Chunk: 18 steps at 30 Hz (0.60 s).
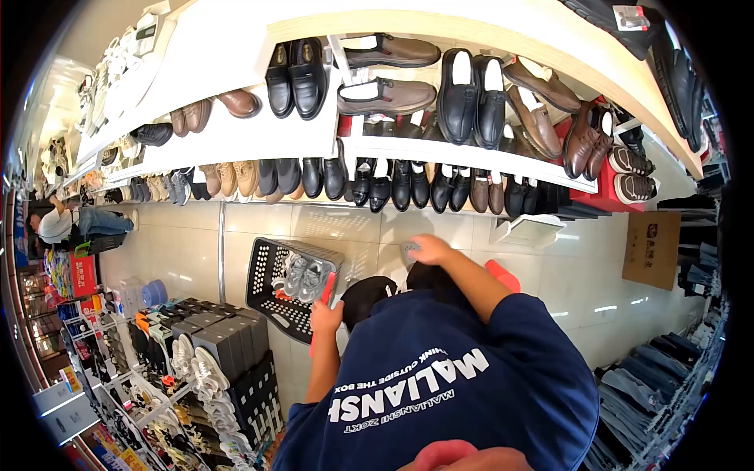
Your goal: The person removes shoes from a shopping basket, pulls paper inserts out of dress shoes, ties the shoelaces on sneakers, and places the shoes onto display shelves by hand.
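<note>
My left hand (pixel 326 315) is closed around the red handle (pixel 320 334) of a black plastic basket (pixel 259 271) on the floor. Inside the basket lies a pair of grey sneakers (pixel 305 276), with something orange beside them. My right hand (pixel 430 250) is in front of my knees, its fingers drawn together. A small grey item with holes (pixel 409 250), perhaps a shoe, appears at the fingertips. Whether the hand grips it, I cannot tell for sure.
Shelves ahead carry black loafers (pixel 294 78) and brown shoes (pixel 587 141). Stacked shoe boxes (pixel 228 337) and a sneaker rack (pixel 196 365) stand at the left. A cardboard box (pixel 652 250) and folded jeans (pixel 640 392) are at the right. Another person (pixel 63 226) sits far left.
</note>
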Motion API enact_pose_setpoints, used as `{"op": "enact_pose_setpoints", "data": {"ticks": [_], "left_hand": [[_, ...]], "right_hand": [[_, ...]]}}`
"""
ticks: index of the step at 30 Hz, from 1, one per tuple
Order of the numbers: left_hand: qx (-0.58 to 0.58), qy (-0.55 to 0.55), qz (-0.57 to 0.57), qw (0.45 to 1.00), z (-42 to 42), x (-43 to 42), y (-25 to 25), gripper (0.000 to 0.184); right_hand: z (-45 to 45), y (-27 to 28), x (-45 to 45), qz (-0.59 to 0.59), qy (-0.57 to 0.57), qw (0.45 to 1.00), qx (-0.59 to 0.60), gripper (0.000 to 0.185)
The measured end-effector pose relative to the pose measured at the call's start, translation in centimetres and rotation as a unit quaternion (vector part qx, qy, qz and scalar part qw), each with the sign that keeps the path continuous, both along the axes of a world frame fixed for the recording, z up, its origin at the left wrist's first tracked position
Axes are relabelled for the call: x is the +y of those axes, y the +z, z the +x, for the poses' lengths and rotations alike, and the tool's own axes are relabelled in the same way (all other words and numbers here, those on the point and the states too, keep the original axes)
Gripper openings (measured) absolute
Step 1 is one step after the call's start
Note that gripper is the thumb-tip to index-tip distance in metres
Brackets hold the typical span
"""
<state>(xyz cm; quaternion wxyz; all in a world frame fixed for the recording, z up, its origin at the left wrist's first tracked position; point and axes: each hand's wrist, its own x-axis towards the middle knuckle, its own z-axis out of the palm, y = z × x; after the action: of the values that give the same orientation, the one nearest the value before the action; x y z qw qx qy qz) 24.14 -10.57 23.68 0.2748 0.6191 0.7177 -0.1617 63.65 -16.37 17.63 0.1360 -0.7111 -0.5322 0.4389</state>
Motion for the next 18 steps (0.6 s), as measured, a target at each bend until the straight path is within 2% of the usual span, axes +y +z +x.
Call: {"op": "enact_pose_setpoints", "data": {"ticks": [1,2,3,4,7,10,11,15,18], "left_hand": [[0.02,-0.011,-0.022,0.999,1.6,0.5,0.7,0.089],[0.036,-0.029,-0.055,0.997,2.7,0.9,1.6,0.091],[0.05,-0.048,-0.087,0.994,3.6,1.3,2.5,0.093],[0.064,-0.068,-0.117,0.989,4.3,1.7,2.9,0.095],[0.031,-0.137,-0.185,0.973,3.0,3.0,1.3,0.097],[-0.013,-0.16,-0.247,0.956,2.5,5.1,0.5,0.099],[-0.034,-0.168,-0.263,0.949,2.9,5.8,-0.2,0.099],[-0.046,-0.186,-0.305,0.933,2.2,6.3,-3.8,0.096],[0.01,-0.194,-0.305,0.932,5.7,5.4,1.0,0.097]], "right_hand": [[2.6,-0.6,-1.2,0.034,-0.053,0.998,-0.025,0.06],[5.0,-0.4,-2.1,0.005,-0.124,0.992,0.017,0.063],[7.3,-2.5,-3.3,0.019,-0.161,0.987,0.015,0.061],[8.9,0.3,-4.0,-0.004,-0.214,0.976,0.04,0.06],[11.6,1.0,-6.9,0.026,-0.276,0.961,-0.008,0.058],[11.7,0.2,-9.9,0.023,-0.347,0.937,-0.025,0.054],[10.9,-0.6,-10.6,0.027,-0.355,0.934,-0.041,0.052],[6.2,-1.4,-12.2,0.014,-0.363,0.93,0.047,0.056],[4.8,-1.0,-12.0,-0.036,-0.278,0.956,0.085,0.052]]}}
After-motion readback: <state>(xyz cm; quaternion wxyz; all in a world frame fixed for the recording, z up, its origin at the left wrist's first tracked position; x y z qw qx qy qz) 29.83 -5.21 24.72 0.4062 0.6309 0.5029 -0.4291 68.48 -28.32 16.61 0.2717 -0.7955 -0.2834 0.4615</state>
